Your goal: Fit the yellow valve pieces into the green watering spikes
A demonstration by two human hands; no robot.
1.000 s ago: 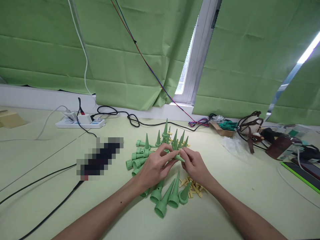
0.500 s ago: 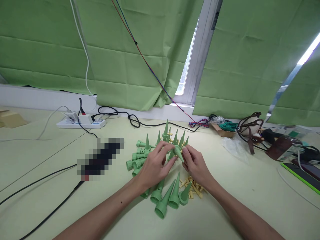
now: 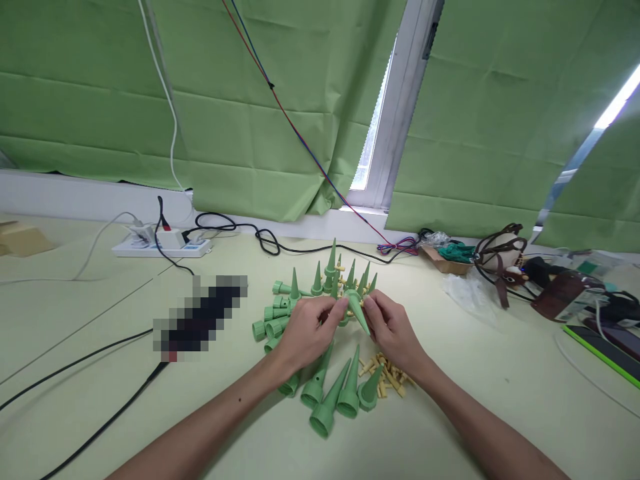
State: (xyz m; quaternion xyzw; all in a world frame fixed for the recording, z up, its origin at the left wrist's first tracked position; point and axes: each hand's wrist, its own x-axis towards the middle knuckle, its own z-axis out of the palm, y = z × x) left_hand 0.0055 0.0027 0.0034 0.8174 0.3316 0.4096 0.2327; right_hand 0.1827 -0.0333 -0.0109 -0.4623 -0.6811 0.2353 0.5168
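A green plastic watering spike is held between my two hands, its point tilted down to the right. My left hand pinches its wide end from the left, thumb and forefinger closed. On the other side, my right hand has its fingertips closed around a small yellow valve at the side of the spike. The fingers cover most of that valve. Below my right hand lies a heap of yellow valves. Several loose green spikes lie nearer to me, open ends facing me.
Behind my hands, several green spikes stand point up, some with yellow valves. More lie on their sides at left. A power strip, a blurred dark object and cables are farther left. A plastic bag and a green-edged phone lie right.
My left fingers have come down from over the top of the spike to a pinch at its left side. The spike's point has swung slightly down and toward me. My right hand stays nearly in place.
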